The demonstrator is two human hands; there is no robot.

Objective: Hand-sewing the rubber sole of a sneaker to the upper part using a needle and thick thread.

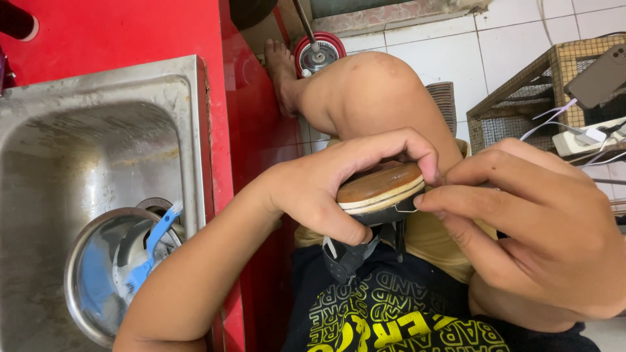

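Your left hand (pixel 319 189) and right hand (pixel 541 228) are both bare, with no gloves, rings, watch or wristband, and both forearms are uncovered as far as the frame shows them; the fingernails are cut short. You wear a black shirt (pixel 391 313) printed with block lettering, partly in outlined pale yellow-green characters and partly in solid bright yellow ones, above mustard-yellow shorts (pixel 433 241) that end above the knee. Your raised knee (pixel 372 91) and lower leg are uncovered, and your foot (pixel 280 65) is bare, with no sock or footwear on it.
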